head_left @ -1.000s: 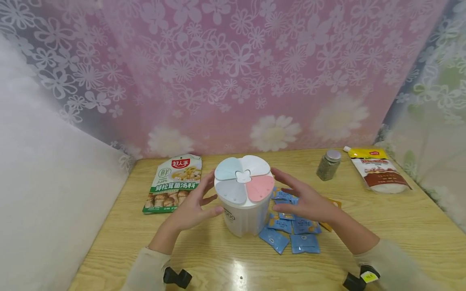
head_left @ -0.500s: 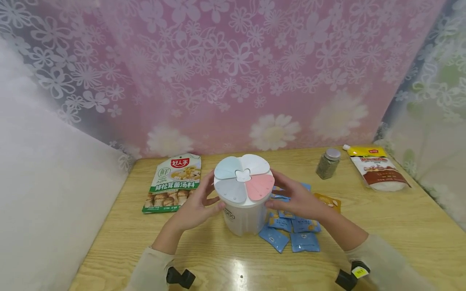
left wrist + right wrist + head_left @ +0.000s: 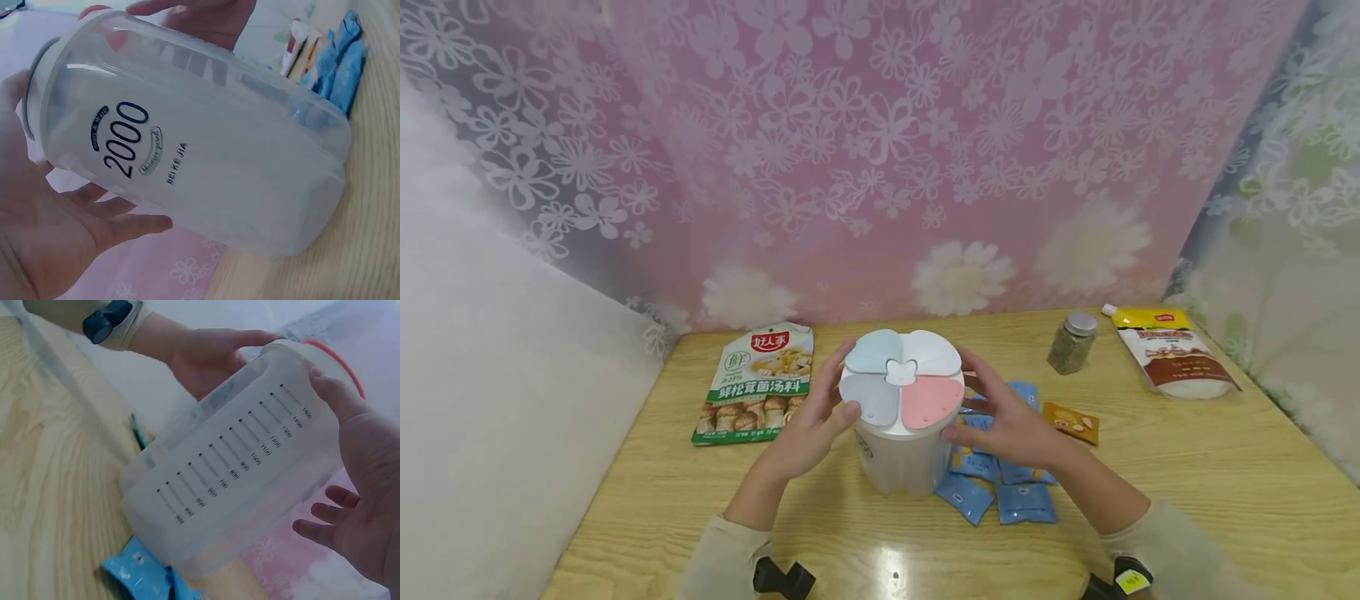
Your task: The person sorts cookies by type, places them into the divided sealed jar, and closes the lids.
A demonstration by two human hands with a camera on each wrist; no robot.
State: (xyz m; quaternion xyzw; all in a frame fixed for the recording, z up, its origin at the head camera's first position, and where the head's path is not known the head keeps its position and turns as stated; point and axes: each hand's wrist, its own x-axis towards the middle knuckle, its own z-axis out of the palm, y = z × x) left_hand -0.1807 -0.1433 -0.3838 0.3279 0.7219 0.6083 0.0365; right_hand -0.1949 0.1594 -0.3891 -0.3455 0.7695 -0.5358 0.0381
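Head view: grasping container near top with left hand and right hand, on bench, clear of back edge. Just shifted left thumb up to lid, likely firming two-handed hold.

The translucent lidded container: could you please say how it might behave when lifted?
The container looks stiff, given its crisp moulded shape. It is probably light for its size, since no contents show through its sides. Those sides look smooth, so it may be slippery.

Mushroom pouch, seemingly herb-filled jar
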